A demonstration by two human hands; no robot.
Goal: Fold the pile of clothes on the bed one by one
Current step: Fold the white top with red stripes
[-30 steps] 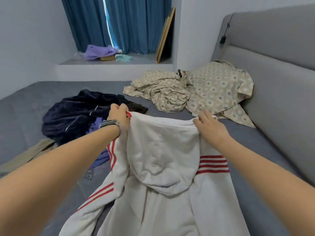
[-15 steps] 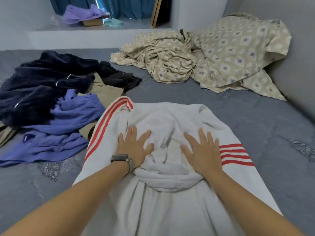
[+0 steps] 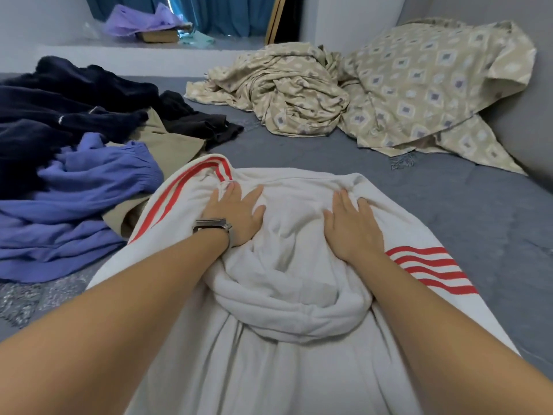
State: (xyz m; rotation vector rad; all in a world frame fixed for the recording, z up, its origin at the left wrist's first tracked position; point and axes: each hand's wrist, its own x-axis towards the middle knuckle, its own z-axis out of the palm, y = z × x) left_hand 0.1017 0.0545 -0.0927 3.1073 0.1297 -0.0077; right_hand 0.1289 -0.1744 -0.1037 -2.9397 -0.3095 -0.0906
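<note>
The white hoodie (image 3: 299,295) lies spread on the bed (image 3: 449,220) right in front of the person, hood bunched in the middle. The left hand (image 3: 236,214) and right hand (image 3: 350,229) press flat on it, fingers straight and released, gripping nothing. It looks like thick, soft, limp fleece, light enough to lift but prone to bunching; the shoulder seams or the red-striped sleeves seem the best places to take hold. The blue-grey bedcover looks flat and soft. Unfolded clothes (image 3: 74,163) lie to the left, patterned bedding (image 3: 374,94) by the headboard.
</note>
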